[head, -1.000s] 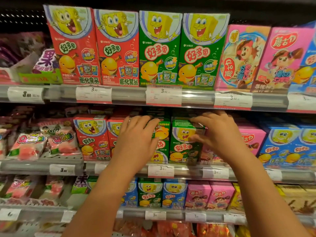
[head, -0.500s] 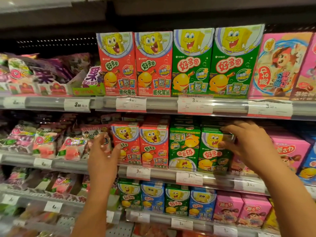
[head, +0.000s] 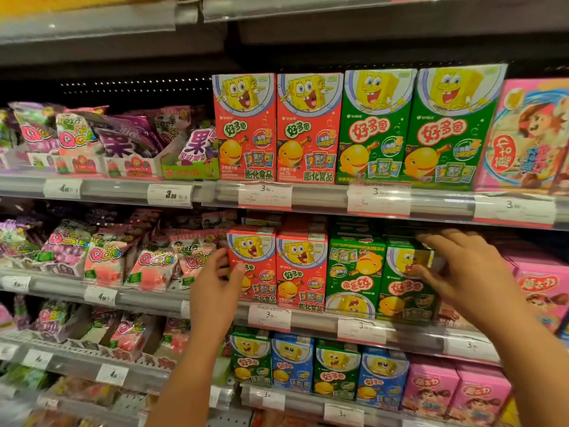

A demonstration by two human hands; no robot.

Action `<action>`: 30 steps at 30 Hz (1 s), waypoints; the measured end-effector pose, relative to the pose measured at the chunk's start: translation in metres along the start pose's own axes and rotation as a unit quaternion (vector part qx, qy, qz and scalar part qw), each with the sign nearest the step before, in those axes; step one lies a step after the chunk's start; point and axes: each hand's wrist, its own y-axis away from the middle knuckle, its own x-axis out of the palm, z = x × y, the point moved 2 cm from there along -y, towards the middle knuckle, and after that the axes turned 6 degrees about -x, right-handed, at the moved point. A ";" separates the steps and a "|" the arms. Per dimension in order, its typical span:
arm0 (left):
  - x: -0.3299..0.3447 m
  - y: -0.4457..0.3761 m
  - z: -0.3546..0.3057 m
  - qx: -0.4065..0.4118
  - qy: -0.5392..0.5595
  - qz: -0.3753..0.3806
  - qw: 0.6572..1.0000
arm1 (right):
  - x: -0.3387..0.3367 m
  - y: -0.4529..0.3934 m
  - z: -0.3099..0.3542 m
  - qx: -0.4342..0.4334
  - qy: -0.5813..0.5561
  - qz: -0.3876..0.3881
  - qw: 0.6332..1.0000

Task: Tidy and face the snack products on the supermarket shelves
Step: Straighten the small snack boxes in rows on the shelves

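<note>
Green box (head: 406,282) in right hand (head: 462,272)

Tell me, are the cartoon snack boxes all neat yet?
Partly. The top shelf boxes stand upright, facing forward. On the middle shelf, the left hand touches the left red box and the right hand grips the right green box. Left to fix: the upside-down green box between them and the jumbled candy bags.
</note>
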 end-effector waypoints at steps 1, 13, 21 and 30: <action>-0.004 -0.005 -0.001 0.008 -0.002 -0.005 1.000 | -0.001 0.000 0.007 -0.009 -0.006 -0.022 1.000; -0.026 -0.110 -0.017 0.050 -0.180 0.134 0.973 | 0.014 -0.057 0.160 -0.118 -0.044 -0.054 0.991; -0.015 -0.128 -0.013 0.079 -0.142 0.247 0.955 | 0.037 -0.079 0.210 -0.105 0.000 0.021 0.994; -0.008 -0.132 -0.018 0.070 -0.095 0.272 0.955 | 0.069 -0.097 0.223 -0.052 0.039 0.106 0.992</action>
